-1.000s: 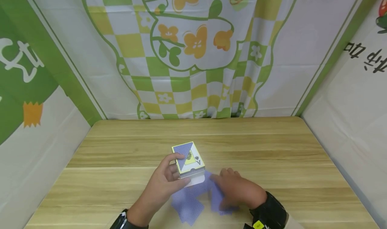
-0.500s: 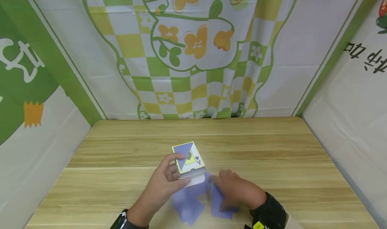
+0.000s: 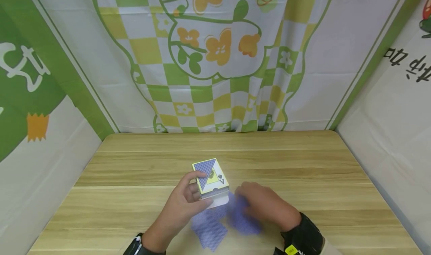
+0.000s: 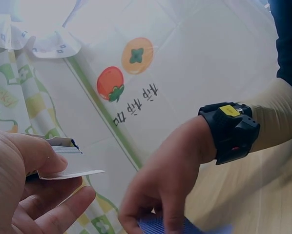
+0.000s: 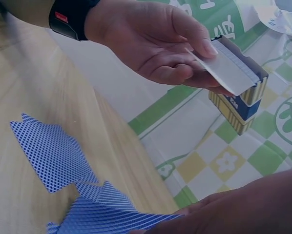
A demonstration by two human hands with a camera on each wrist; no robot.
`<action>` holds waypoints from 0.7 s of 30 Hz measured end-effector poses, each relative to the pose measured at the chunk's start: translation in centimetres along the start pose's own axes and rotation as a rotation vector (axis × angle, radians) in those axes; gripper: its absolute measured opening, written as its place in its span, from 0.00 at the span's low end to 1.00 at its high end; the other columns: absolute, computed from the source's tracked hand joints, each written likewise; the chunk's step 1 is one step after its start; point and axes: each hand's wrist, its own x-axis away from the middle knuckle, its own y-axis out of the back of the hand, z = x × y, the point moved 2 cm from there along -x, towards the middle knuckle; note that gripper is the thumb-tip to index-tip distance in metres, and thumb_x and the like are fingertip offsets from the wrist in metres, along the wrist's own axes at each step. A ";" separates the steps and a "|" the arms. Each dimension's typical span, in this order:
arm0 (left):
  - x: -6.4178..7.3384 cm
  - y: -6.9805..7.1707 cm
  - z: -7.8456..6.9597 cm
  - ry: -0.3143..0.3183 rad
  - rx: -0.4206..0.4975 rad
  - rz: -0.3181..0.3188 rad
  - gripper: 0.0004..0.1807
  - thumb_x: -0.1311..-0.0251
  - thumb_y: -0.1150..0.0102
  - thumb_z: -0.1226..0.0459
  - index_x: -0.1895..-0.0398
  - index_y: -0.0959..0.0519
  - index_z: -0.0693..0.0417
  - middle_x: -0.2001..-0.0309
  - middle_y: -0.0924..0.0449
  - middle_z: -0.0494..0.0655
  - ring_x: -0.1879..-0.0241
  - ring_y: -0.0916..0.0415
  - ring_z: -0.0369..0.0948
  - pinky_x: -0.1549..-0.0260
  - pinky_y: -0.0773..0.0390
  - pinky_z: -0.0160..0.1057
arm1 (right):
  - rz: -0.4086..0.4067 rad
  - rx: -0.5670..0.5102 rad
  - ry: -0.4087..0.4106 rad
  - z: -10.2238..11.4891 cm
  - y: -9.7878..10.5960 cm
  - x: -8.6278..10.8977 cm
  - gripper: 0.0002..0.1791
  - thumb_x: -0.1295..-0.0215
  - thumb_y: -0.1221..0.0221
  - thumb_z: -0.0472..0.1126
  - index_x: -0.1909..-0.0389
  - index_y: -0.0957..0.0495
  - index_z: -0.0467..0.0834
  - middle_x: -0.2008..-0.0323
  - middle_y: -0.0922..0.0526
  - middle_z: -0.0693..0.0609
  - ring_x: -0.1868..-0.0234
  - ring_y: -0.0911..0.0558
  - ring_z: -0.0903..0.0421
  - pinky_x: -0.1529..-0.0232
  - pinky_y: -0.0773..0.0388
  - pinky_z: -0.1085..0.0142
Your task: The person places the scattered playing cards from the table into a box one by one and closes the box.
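My left hand (image 3: 180,204) grips a playing-card box (image 3: 213,175) above the table, fingers over its top and side. An ace design is printed on the upper face. Its open end points toward me with the white flap (image 5: 224,73) hanging out, and the edges of cards show inside. My right hand (image 3: 264,202) pinches a few blue-backed playing cards (image 4: 153,225) close over the table, right of the box. Those cards are blurred in the head view. More playing cards (image 3: 209,230) lie face down in an uneven spread below the box, partly overlapping.
The wooden table (image 3: 134,157) extends behind and to both sides of the hands. A printed curtain (image 3: 215,79) hangs along its far edge, and white cloth walls (image 3: 387,128) close in the sides.
My right hand has lifted and shifted slightly, and the cards under its fingers have swung up and blurred. My left hand and the box stay in place.
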 end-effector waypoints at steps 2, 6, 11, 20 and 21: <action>0.0 0.0 0.0 0.001 0.001 -0.003 0.36 0.41 0.36 0.76 0.33 0.42 0.64 0.45 0.22 0.65 0.48 0.17 0.46 0.52 0.15 0.42 | -0.055 -0.040 -0.028 0.0 0.4 -0.1 0.13 0.41 0.30 0.38 0.64 0.25 0.53 0.68 0.25 0.63 0.68 0.28 0.64 0.70 0.29 0.68; 0.0 0.0 0.0 -0.004 0.002 -0.007 0.35 0.42 0.36 0.77 0.33 0.42 0.65 0.46 0.22 0.64 0.48 0.17 0.46 0.52 0.15 0.42 | -0.131 -0.149 -0.127 -0.1 1.2 -0.3 0.12 0.35 0.33 0.41 0.66 0.28 0.52 0.70 0.23 0.60 0.73 0.28 0.63 0.74 0.30 0.69; 0.0 0.0 0.0 0.005 -0.004 -0.015 0.36 0.42 0.36 0.77 0.33 0.42 0.64 0.45 0.23 0.67 0.47 0.18 0.47 0.51 0.16 0.43 | -0.175 -0.333 -0.210 -0.2 2.2 -0.4 0.11 0.33 0.36 0.36 0.54 0.26 0.49 0.62 0.19 0.55 0.64 0.21 0.60 0.70 0.23 0.68; 0.0 0.0 -0.1 0.005 -0.005 -0.018 0.36 0.42 0.37 0.77 0.33 0.42 0.65 0.46 0.22 0.66 0.48 0.17 0.47 0.52 0.15 0.43 | -0.164 -0.753 -0.217 0.2 3.9 0.7 0.18 0.29 0.44 0.36 0.39 0.28 0.42 0.57 0.21 0.43 0.64 0.18 0.50 0.62 0.16 0.51; -0.1 0.1 -0.1 0.005 -0.005 -0.020 0.35 0.42 0.37 0.77 0.33 0.42 0.64 0.46 0.22 0.65 0.48 0.17 0.47 0.52 0.15 0.43 | -0.164 -0.791 -0.211 0.3 4.1 0.8 0.19 0.29 0.44 0.36 0.38 0.29 0.41 0.56 0.21 0.42 0.63 0.18 0.49 0.61 0.16 0.50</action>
